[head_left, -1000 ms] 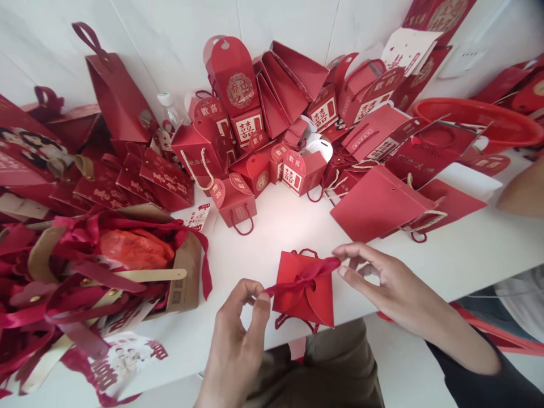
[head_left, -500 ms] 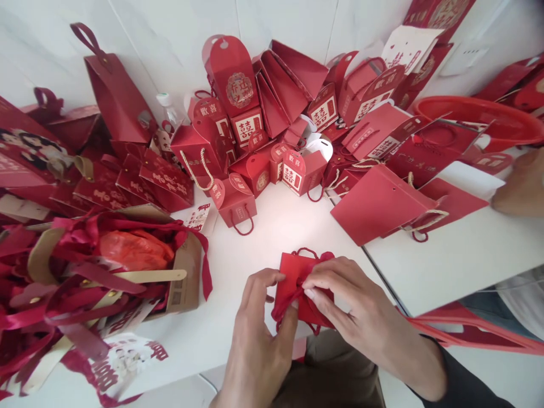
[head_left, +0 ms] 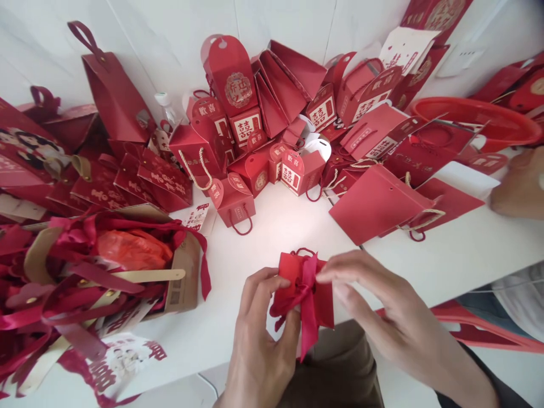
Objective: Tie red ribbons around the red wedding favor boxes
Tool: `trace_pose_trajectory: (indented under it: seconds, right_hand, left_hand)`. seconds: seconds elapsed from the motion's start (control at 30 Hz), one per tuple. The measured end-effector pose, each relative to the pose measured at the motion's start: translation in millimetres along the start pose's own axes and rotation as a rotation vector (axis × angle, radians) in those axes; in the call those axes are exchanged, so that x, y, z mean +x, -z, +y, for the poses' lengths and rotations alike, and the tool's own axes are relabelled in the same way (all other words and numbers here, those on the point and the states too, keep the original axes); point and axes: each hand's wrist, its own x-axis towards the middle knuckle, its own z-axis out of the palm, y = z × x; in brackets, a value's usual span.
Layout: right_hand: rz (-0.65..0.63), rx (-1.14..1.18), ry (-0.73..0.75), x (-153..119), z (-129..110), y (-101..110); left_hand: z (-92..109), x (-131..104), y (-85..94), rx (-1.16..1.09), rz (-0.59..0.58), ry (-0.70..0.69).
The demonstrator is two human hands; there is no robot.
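Observation:
A small red gift box (head_left: 323, 303) with a cord handle is at the table's front edge, close to my lap. A shiny dark-pink ribbon (head_left: 309, 323) crosses its top, gathered in the middle, one tail hanging down over the front. My left hand (head_left: 263, 334) grips the box from the left, thumb pressing by the gathered ribbon and fingers along the box's edge. Just right of the ribbon, my right hand (head_left: 374, 306) is open, thumb and fingers apart; its fingertips are close to the ribbon, and whether they touch it I cannot tell.
A cardboard box (head_left: 187, 275) full of ribbons and straps stands on the left. Red gift boxes (head_left: 302, 173) and bags line the wall behind. At right are flat red bags (head_left: 378, 201), a red basin (head_left: 476, 116) and another person's arm (head_left: 518, 184).
My right hand has let go of the ribbon and drawn back to the right, its fingers spreading. A ribbon tail now hangs down across the box. My left hand keeps its grip.

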Motion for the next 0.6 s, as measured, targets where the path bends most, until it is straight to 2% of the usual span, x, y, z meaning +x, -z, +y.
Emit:
trace_pose_trajectory:
  seconds: [0.07, 0.2, 0.33, 0.5, 0.6]
  right_hand:
    - [0.050, -0.081, -0.033, 8.1, 7.3, -1.9]
    - [0.013, -0.057, -0.093, 19.2, 15.9, -6.5]
    - [0.027, -0.026, -0.133, 21.8, 16.1, -5.8]
    - [-0.027, 0.022, -0.169, 23.1, 15.0, -2.8]
    - [0.006, 0.038, -0.201, 25.5, 14.1, -1.4]
  left_hand:
    - [0.4, 0.1, 0.5, 0.006, 0.005, -0.006]
    - [1.4, 0.4, 1.9, 0.006, 0.006, -0.010]
    - [1.3, 1.5, 4.1, -0.002, -0.007, -0.009]
    - [0.0, 2.6, 5.4, 0.013, -0.018, -0.039]
    - [0.2, 2.4, 4.8, 0.014, -0.020, -0.026]
